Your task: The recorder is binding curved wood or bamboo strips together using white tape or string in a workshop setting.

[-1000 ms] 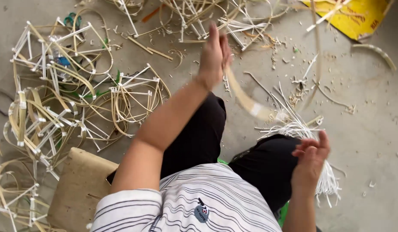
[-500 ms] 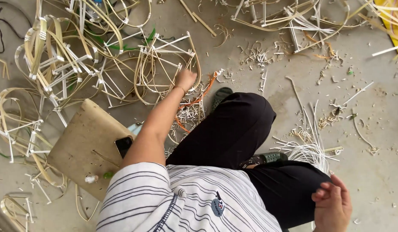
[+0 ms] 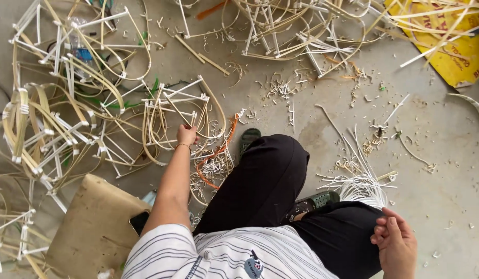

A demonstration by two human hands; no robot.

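- On floor, left of the knees: left hand (image 3: 186, 135) pinching the near edge of a bamboo strip frame (image 3: 180, 111); frame stretches away and leftward from that grip.
- Right hand (image 3: 395, 243) loosely curled, holding nothing, well apart beside right knee.

L arm: stretched fwd and down, elbow nearly straight, thin bracelet at wrist.
L hand (image 3: 186, 134): fingers curled, tips pinched together.
R arm: mostly out of frame, bent close to body.
R hand (image 3: 395, 242): by R knee, fingers loosely curled, holding nothing.
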